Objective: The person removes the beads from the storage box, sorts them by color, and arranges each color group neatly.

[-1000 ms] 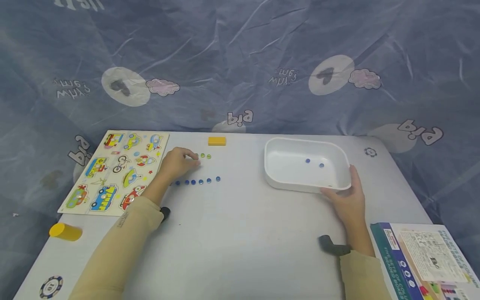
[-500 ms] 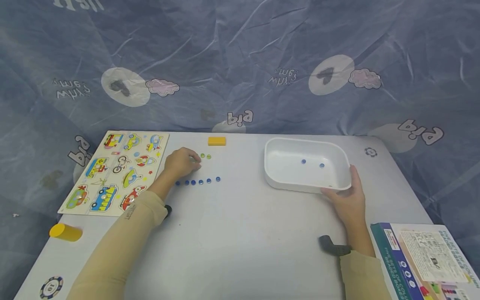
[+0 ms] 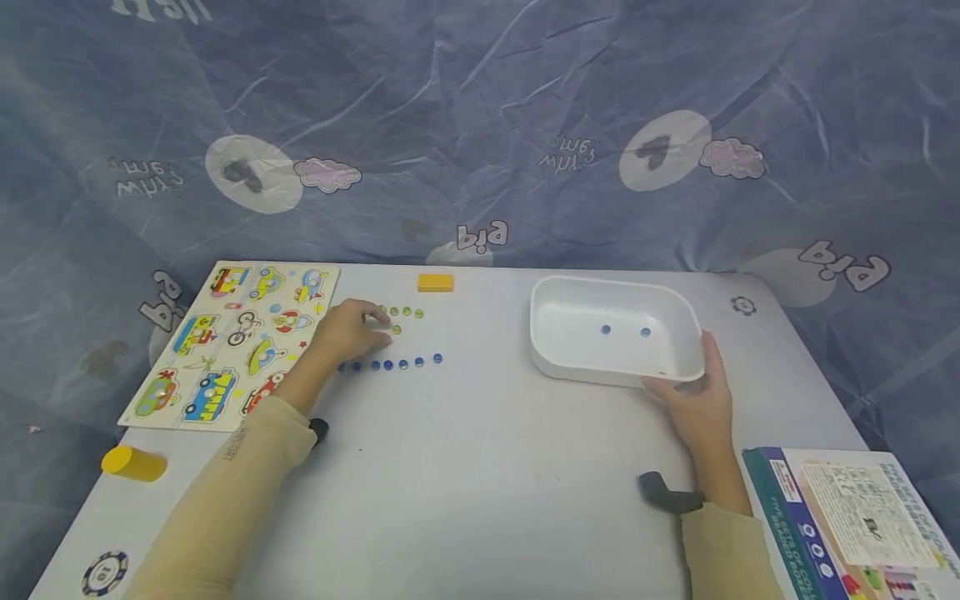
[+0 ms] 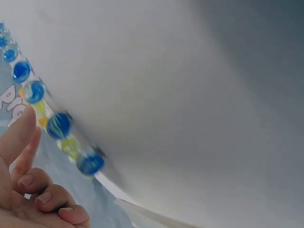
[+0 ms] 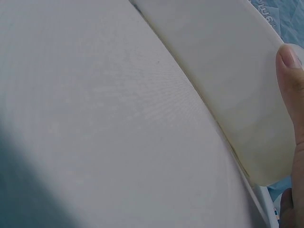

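My left hand (image 3: 347, 333) is beside the left end of a row of green marbles (image 3: 407, 312), thumb and forefinger spread apart. Just off those fingertips lies a single green marble (image 3: 397, 330), in front of the row. Nearer me runs a line of several blue marbles (image 3: 403, 364), large in the left wrist view, where the hand's other fingers are curled in. My right hand (image 3: 701, 408) grips the right front corner of a white tray (image 3: 585, 369), thumb against its front wall (image 5: 223, 80). Two blue marbles (image 3: 606, 330) lie inside the tray.
A picture puzzle board (image 3: 247, 342) lies under and left of my left forearm. Behind the green row is a yellow block (image 3: 435, 283). A yellow cylinder (image 3: 135, 463) lies at the left edge, and a flat box (image 3: 855, 517) at the right front.
My left hand has drawn back slightly left, leaving a green marble in front of the row and showing more of the row. One blue marble in the tray has rolled a little left and nearer.
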Tool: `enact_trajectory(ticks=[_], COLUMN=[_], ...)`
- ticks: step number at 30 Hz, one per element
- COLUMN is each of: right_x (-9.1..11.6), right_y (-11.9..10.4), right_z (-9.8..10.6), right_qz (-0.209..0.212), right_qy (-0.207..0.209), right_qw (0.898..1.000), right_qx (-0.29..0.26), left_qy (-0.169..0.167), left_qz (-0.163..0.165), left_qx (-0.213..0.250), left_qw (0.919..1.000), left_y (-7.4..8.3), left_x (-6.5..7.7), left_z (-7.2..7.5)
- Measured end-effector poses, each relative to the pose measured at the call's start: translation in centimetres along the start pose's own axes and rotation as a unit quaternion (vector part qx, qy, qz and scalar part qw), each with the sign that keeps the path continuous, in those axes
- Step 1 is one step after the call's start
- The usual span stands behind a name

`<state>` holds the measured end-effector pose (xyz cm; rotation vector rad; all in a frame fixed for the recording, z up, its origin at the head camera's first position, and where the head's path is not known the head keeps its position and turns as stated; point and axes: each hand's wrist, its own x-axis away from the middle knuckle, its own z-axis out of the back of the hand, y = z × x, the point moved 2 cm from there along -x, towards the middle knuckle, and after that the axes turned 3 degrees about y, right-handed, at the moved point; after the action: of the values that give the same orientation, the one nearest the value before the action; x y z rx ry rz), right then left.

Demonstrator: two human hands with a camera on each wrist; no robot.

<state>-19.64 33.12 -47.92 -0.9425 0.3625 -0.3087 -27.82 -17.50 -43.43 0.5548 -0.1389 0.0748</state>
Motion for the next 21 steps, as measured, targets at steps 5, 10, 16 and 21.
enact_trajectory(ticks=[5,10,16,21], right_x=[-0.02,-0.05,-0.07,-0.08], right_y=[-0.01,0.04,0.17,0.1], right_z=[-0.01,-0.01,-0.1,-0.15], right_qz=[0.0,0.006,0.014,0.013], right_qy=[0.001,0.002,0.005,0.006], right_qw=[1.0,1.0,1.0,1.0], right_qx=[0.001,-0.006,-0.006,-0.008], left_qy=[-0.006,-0.02,-0.033,-0.023], left_qz=[0.003,0.003,-0.007,-0.018], left_qx=[-0.016,-0.032,-0.049,-0.062], left_qw=[0.9998,0.9993,0.9983,0.9976], left_y=[-0.59,-0.75,-1.0,-0.69], left_x=[0.58,0.93,0.79,0.46], left_z=[0.7,1.04,0.82,0.69])
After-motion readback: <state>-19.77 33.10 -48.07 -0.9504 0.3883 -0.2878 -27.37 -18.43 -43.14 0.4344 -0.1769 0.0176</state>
